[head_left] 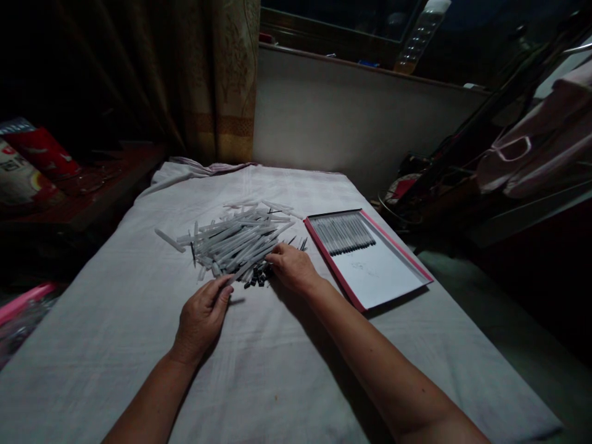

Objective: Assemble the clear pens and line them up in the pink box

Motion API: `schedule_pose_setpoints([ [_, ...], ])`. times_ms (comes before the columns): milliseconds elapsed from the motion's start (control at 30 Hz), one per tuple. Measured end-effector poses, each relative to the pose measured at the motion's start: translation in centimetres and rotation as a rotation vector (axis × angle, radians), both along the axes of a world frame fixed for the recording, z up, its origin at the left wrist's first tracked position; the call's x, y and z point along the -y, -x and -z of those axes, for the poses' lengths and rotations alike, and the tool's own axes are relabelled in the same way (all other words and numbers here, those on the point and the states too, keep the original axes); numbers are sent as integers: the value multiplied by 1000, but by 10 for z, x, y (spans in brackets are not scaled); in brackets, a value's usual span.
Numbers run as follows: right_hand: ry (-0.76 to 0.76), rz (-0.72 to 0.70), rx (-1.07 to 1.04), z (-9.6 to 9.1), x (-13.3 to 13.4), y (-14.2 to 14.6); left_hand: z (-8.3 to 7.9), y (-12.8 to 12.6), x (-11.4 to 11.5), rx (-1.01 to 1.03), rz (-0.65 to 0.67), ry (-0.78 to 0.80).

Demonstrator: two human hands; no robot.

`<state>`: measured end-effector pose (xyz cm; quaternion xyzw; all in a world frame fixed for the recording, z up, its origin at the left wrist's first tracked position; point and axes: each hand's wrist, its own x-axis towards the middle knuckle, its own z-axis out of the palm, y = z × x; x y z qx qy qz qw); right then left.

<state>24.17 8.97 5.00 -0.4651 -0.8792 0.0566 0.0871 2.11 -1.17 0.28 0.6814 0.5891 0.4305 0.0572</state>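
My left hand pinches the near end of a translucent white pen barrel at the front of the pile. My right hand is closed at the pile's right front, close to the barrel's far end; what its fingertips grip is hidden. Many loose pen barrels lie heaped beyond the hands. Small black pen caps sit between the hands at the heap's front edge. A few thin dark pieces, perhaps refills, lie right of the heap. Assembled-looking pens with black ends lie in a row inside a shallow box.
The pink-edged box rests right of the pile on a cloth-covered table. A curtain and wall stand behind. On the ledge is a plastic bottle. Red packages occupy a side table at left.
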Motion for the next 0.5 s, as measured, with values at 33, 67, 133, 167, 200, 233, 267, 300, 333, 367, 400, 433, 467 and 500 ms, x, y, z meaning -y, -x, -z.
schedule_pose_setpoints([
  [33,-18,-27,37,0,-1,2,0,0,0,1,7,-2],
  [67,-37,-49,57,1,-2,3,-1,-1,0,1,13,-1],
  [133,-72,-84,48,3,-2,4,0,-1,0,1,24,-2],
  [167,-88,-91,17,4,-2,4,0,-1,-1,1,28,-6],
  [200,-103,-91,-32,6,-2,3,1,0,-1,1,30,-11],
  [233,-116,-84,-98,9,-1,1,1,0,-1,0,30,-17],
  [267,-129,-72,-180,11,-1,-2,2,0,-1,-1,31,-23],
  [300,-142,-59,-272,13,1,-5,3,1,-2,-1,32,-29],
  [333,-156,-46,-371,15,2,-8,3,1,-2,-1,33,-33],
  [367,-171,-35,-471,17,4,-11,3,1,-1,-1,35,-37],
  [400,-187,-20,-572,17,7,-13,4,1,-1,0,37,-39],
  [433,-200,0,-673,16,10,-15,3,1,-1,3,37,-39],
  [467,-202,29,-785,14,13,-16,3,1,-1,4,39,-35],
  [500,-185,69,-913,11,16,-17,3,0,-1,6,39,-30],
])
